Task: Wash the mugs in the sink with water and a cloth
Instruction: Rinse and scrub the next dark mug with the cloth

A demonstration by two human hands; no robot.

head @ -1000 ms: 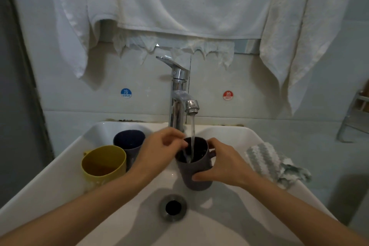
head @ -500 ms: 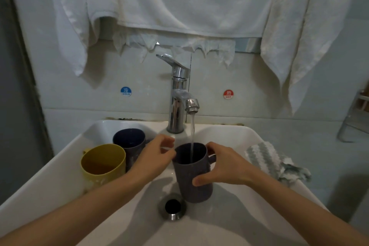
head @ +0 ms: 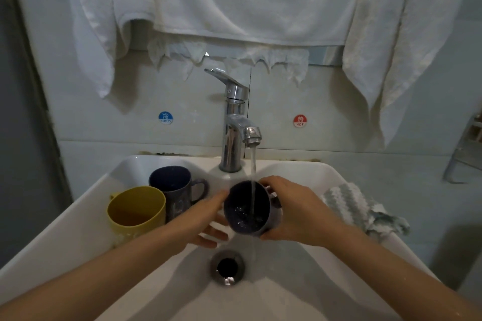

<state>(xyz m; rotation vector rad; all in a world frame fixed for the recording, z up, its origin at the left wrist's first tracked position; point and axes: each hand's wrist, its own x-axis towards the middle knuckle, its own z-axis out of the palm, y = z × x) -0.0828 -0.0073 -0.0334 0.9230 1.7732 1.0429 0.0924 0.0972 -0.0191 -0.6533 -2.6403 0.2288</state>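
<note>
A dark purple-grey mug (head: 247, 208) is tilted toward me under the running faucet (head: 236, 122), and water pours into it and spills over its lower rim. My right hand (head: 297, 212) grips the mug from the right side. My left hand (head: 202, 219) touches its left side and underside with fingers spread. A yellow mug (head: 137, 212) and a dark blue mug (head: 173, 187) stand upright at the left of the white sink (head: 86, 216). A grey-and-white striped cloth (head: 357, 207) lies on the sink's right rim.
The drain (head: 227, 267) sits in the basin just below the held mug. White towels (head: 234, 0) hang on the wall above the faucet. Cold (head: 165, 117) and hot (head: 300, 121) stickers flank the faucet. A metal rack (head: 467, 148) stands at the far right.
The mug was upright under the stream; now it is lifted and tipped toward me, spilling water. My left hand slid from the rim to its side and underside.
</note>
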